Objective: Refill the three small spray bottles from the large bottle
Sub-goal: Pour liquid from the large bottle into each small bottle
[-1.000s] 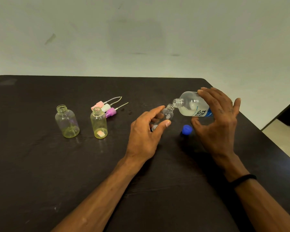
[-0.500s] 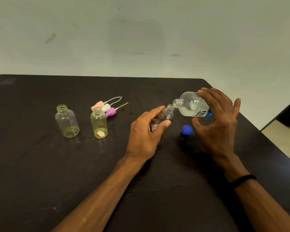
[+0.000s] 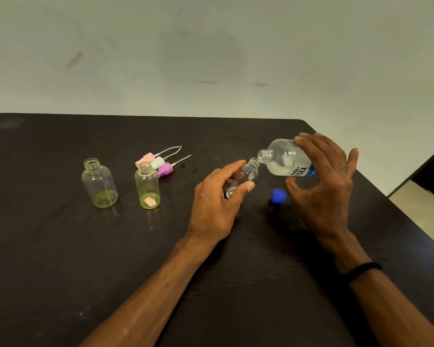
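My left hand [image 3: 216, 201] grips a small clear spray bottle [image 3: 250, 171], tilted with its open neck toward the right. My right hand [image 3: 323, 186] holds the large clear bottle [image 3: 286, 159] with a blue-and-white label, tipped nearly flat so its open mouth touches the small bottle's neck. Liquid lies along the large bottle's lower side. Two other small yellowish bottles, one at the left [image 3: 99, 184] and one in the middle [image 3: 147, 187], stand uncapped and upright on the dark table [image 3: 60, 246].
Three spray heads with thin tubes, pink [image 3: 144, 159], white [image 3: 158, 162] and purple [image 3: 166, 169], lie behind the middle bottle. The blue cap [image 3: 278, 196] sits on the table between my hands. The table's right edge runs close behind my right hand.
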The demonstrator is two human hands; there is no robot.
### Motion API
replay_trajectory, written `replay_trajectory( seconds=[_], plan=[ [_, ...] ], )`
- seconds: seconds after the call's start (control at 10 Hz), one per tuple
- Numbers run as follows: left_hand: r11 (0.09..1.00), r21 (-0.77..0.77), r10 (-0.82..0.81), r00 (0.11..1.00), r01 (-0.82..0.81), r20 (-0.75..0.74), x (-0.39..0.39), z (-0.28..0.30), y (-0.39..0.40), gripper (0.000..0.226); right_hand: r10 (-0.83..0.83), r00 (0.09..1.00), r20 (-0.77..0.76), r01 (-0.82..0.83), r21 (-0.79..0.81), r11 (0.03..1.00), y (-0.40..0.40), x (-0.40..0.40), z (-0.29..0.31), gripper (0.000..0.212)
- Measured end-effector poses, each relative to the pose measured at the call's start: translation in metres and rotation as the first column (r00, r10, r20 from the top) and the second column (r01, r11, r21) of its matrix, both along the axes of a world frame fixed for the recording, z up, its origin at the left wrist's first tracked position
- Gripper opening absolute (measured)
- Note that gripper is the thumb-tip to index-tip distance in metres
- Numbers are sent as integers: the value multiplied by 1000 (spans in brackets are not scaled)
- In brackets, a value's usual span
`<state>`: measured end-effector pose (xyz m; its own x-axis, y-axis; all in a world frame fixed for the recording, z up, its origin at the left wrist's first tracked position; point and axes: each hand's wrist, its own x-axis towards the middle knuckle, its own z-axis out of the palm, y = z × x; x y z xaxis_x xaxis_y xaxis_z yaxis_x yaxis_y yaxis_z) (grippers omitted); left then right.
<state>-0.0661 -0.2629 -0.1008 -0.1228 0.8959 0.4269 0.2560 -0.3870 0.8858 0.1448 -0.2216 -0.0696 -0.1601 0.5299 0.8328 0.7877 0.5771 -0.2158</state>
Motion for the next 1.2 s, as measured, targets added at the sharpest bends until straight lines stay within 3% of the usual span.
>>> replay_trajectory(
  seconds=[1.2],
  plan=[
    [1000,1,5,1000,-5,-8,0,-2,1,49,-11,1000,19,11,8,1000,1,1,1,71]
  ],
)
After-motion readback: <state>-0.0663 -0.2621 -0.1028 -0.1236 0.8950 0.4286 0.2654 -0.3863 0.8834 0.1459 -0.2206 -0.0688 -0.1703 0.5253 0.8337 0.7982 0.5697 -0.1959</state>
